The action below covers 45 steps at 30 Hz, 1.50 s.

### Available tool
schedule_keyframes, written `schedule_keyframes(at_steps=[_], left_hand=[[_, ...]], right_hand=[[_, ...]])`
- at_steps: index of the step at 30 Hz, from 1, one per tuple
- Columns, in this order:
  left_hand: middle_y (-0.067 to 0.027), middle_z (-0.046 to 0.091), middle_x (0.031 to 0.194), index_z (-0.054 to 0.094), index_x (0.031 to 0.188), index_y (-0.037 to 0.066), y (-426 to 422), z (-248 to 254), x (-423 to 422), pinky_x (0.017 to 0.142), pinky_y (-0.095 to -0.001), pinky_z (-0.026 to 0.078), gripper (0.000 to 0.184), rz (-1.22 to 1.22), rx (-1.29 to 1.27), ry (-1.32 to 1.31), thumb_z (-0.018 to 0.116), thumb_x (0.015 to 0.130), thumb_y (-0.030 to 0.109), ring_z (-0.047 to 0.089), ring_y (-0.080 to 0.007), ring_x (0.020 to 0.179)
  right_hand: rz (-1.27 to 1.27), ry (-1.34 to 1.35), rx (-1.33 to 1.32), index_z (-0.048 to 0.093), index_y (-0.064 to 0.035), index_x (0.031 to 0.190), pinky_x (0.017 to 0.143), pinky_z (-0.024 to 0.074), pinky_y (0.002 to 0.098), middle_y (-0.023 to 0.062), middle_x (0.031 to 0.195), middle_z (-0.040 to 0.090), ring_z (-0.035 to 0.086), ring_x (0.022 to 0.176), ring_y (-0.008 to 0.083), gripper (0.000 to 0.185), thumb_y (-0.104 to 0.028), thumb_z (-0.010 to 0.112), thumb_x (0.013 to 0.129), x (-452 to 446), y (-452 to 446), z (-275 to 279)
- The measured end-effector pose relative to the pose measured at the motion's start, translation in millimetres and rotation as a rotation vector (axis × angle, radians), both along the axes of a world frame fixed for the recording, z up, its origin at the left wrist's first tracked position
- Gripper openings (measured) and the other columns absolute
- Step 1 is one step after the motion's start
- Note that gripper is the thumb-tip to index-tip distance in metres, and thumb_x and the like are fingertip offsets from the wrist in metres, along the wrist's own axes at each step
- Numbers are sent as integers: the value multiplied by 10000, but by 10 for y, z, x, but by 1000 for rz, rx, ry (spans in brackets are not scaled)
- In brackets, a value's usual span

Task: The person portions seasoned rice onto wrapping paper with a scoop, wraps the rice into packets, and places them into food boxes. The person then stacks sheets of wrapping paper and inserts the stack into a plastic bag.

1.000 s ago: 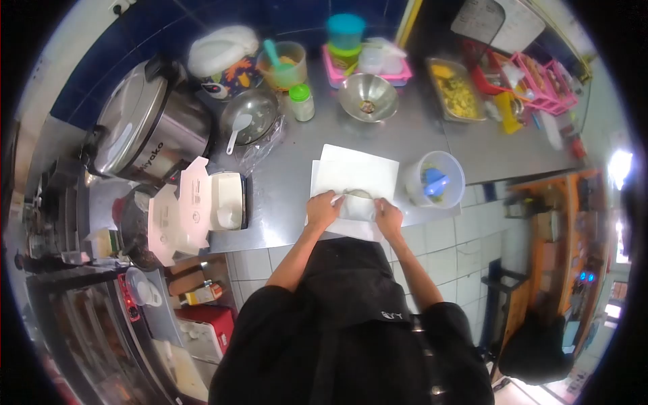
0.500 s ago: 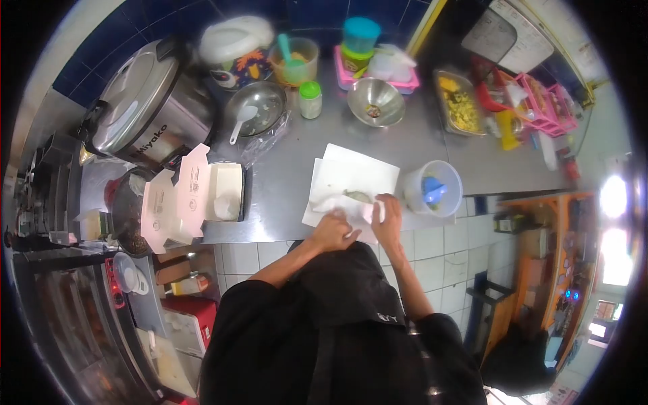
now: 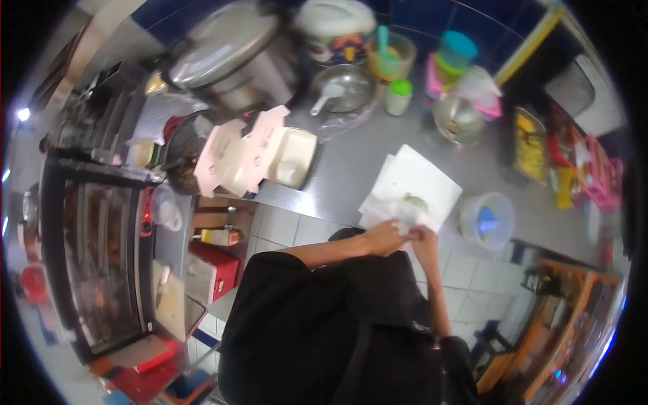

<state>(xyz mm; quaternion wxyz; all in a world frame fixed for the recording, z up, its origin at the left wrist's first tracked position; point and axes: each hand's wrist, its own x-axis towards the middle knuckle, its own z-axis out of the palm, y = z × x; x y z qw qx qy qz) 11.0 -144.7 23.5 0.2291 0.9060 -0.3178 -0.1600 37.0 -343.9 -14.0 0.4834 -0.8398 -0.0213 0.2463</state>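
White paper sheets (image 3: 426, 174) lie overlapping at the front of the steel counter. A small greenish item (image 3: 414, 202) rests on them, partly covered by a folded white wrapping paper (image 3: 398, 211). My left hand (image 3: 383, 237) is closed on the near edge of this wrapping, its fingertips blurred. Close beside it, my right hand (image 3: 423, 240) pinches the same wrapping at its right end. To the right of the paper stands a translucent tub (image 3: 501, 214) with a blue object (image 3: 486, 223) inside.
Open takeaway boxes (image 3: 297, 150) stand at the left near the counter edge, below a big rice cooker (image 3: 229, 50). Behind are a metal bowl with a white spoon (image 3: 351, 94), a green-lidded jar (image 3: 399, 98), a steel bowl (image 3: 459, 121) and a tray of yellow food (image 3: 530, 152).
My view has swung left and tilted, so the counter appears shifted right. My hands have come together at the wrapping's near edge, and the wrapping is gathered more tightly around the greenish item.
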Motion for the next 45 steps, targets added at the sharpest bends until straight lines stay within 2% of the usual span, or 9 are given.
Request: schedule_keyframes(at_steps=[4, 7, 11, 19, 22, 28, 35, 37, 45], left_hand=[[-176, 687, 840, 655, 1031, 65, -9, 3, -80, 662, -423, 548, 182, 213, -305, 117, 649, 877, 162, 683, -294, 740], [-151, 681, 805, 647, 1012, 63, -199, -345, 114, 650, -385, 537, 147, 614, -792, 31, 652, 890, 145, 671, -280, 694], [-169, 642, 798, 610, 927, 31, -287, -635, 392, 665, -427, 533, 86, 998, -717, -42, 614, 902, 113, 657, -340, 737], [-200, 542, 1222, 541, 1089, 32, -505, -434, 369, 910, -428, 466, 363, 856, -520, -159, 719, 774, 64, 549, -354, 1115], [-217, 421, 1386, 475, 1270, 62, -607, -213, 359, 1050, -464, 393, 588, 757, -470, -182, 746, 748, 76, 410, -414, 1283], [-202, 270, 1529, 333, 1452, 87, -778, -355, 546, 1130, -522, 340, 848, 701, -325, -164, 786, 736, 116, 319, -432, 1385], [-176, 330, 1521, 436, 1425, 128, -194, -60, 630, 1119, -553, 306, 764, 581, -434, -369, 750, 729, 132, 338, -348, 1397], [-111, 491, 1394, 556, 1289, 105, -27, 180, 796, 1068, -528, 340, 565, 386, -18, -558, 704, 744, 101, 447, -301, 1293], [-21, 567, 945, 627, 896, 101, 320, -614, 768, 891, -399, 489, 177, 166, -244, -404, 651, 733, 33, 567, -225, 965]], right_hand=[[-483, 770, 735, 602, 59, 1173, 835, 585, 397, 191, 1035, 693, 703, 927, 289, 313, -201, 541, 1009, -177, -168, -267], [-770, 676, 815, 515, 102, 1233, 842, 587, 370, 208, 1066, 661, 677, 1001, 286, 545, -367, 611, 972, -100, -197, -767], [-553, 192, 164, 608, 74, 993, 747, 559, 320, 164, 887, 690, 687, 753, 236, 342, -255, 673, 923, -40, -17, -565], [-952, -123, 282, 595, 45, 1005, 756, 503, 379, 128, 921, 678, 628, 852, 208, 361, -205, 747, 794, 544, -54, -534], [34, 70, -363, 596, 58, 1181, 818, 506, 365, 201, 1020, 679, 648, 912, 308, 589, -172, 686, 645, 929, -410, -317], [-22, -322, -213, 676, -25, 1019, 824, 522, 398, 209, 981, 673, 661, 918, 353, 330, -142, 692, 711, 1236, -242, -185], [55, -639, -80, 594, -23, 860, 719, 503, 431, 144, 842, 588, 608, 816, 346, 158, 83, 613, 744, 410, -104, 249], [-2, -688, -108, 591, -21, 905, 743, 499, 444, 147, 902, 590, 595, 873, 354, 230, 115, 595, 720, 218, -31, 156], [-129, -704, -224, 621, -12, 914, 775, 503, 430, 155, 918, 618, 608, 901, 365, 171, 94, 607, 780, -59, 39, -240]])
